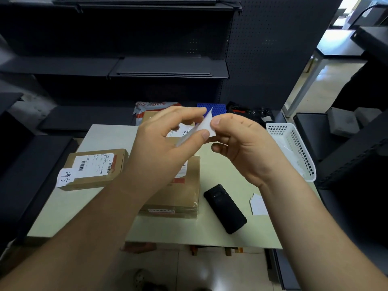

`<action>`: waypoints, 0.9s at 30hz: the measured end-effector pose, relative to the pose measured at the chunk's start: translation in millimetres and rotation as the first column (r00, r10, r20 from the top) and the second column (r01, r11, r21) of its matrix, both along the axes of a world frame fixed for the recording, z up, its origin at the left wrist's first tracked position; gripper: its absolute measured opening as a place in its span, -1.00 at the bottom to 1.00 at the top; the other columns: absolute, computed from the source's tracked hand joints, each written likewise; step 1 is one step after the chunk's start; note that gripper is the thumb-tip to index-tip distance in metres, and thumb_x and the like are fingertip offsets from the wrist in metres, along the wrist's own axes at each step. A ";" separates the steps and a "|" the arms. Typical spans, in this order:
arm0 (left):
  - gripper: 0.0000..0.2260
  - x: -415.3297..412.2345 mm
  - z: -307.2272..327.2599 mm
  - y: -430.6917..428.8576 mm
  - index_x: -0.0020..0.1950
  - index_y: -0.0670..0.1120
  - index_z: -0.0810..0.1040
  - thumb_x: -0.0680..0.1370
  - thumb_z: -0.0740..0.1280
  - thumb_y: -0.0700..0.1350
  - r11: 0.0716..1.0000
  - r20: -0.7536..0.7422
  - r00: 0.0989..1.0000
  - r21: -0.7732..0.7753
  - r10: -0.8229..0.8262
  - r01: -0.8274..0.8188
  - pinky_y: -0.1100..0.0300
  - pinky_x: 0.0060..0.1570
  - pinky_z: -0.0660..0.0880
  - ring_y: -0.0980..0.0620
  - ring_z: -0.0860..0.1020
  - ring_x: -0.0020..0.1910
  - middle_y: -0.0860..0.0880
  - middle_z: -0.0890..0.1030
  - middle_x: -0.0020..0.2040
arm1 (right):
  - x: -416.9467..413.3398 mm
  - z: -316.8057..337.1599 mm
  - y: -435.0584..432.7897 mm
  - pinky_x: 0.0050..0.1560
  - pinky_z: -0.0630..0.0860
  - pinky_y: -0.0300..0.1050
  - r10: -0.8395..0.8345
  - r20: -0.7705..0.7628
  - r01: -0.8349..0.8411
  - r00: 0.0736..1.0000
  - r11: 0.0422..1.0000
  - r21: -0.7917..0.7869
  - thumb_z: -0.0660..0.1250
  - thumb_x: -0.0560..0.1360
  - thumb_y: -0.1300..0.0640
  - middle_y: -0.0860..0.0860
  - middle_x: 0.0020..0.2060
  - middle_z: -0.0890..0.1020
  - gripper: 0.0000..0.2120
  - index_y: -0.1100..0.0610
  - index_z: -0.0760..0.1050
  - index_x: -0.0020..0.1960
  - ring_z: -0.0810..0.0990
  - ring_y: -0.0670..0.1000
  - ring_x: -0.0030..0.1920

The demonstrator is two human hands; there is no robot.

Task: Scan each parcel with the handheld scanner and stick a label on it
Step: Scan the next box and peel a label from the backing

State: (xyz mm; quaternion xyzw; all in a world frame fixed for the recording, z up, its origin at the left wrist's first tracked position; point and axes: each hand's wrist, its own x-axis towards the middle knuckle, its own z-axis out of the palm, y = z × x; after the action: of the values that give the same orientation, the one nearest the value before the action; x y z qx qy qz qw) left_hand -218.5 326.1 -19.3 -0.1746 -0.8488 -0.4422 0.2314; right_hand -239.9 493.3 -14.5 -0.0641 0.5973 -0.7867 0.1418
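Dark shelving (147, 66) behind, pale worktop (105, 206) in front, all from the head view. The left hand (159, 148) and right hand (241, 148) are up over the middle parcel (180, 196), each pinching a white label (206, 126) between thumb and fingertips, apparently peeling it from its backing. Held right above that box, it has a short drop to stick. The handheld scanner (224, 208) lies idle just beside the parcel, with spare labels (259, 204) near it, within reach. The left parcel (94, 169) already wears a handwritten tag (66, 177).

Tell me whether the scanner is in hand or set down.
Set down. The scanner lies flat on the table; left hand and right hand both pinch a label.
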 end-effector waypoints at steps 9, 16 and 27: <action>-0.87 0.9 2.7 11.9 0.06 -0.15 0.70 0.52 0.45 -0.22 0.999 -0.083 0.995 0.016 0.052 -0.051 0.38 0.01 0.44 0.18 0.58 -0.02 0.02 0.66 -0.06 | 4.5 -2.2 9.7 -0.16 0.44 -0.17 0.059 -0.016 -0.060 0.998 0.996 -0.059 0.31 0.42 0.12 0.07 -0.19 0.66 -0.85 0.11 0.65 -0.13 0.61 -0.01 -0.16; -0.90 4.6 9.0 19.2 0.00 -0.08 0.71 0.54 0.42 -0.20 0.993 -0.015 0.999 0.107 0.051 -0.049 0.20 -0.05 0.51 0.06 0.61 -0.05 0.07 0.68 -0.12 | 8.2 -3.3 13.1 -0.19 0.53 -0.20 0.053 -0.026 -0.057 0.998 0.988 -0.142 0.30 0.41 0.24 0.10 -0.21 0.67 -0.84 0.14 0.66 -0.12 0.65 0.04 -0.14; -0.82 1.5 14.5 10.1 0.10 -0.13 0.68 0.51 0.47 -0.18 0.998 -0.061 0.997 -0.015 -0.054 0.053 0.31 0.12 0.46 0.14 0.58 0.10 0.02 0.63 0.05 | 5.4 8.0 10.7 -0.18 0.46 -0.15 0.008 -0.010 -0.009 1.000 0.993 -0.114 0.30 0.39 0.21 -0.02 -0.30 0.62 -0.82 0.04 0.61 -0.32 0.60 -0.06 -0.25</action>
State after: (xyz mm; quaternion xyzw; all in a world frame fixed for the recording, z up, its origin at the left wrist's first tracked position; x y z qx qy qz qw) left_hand -217.0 336.3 -4.8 -0.2125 -0.8393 -0.4368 0.2441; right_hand -234.5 504.0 -6.5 -0.0784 0.5516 -0.8188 0.1383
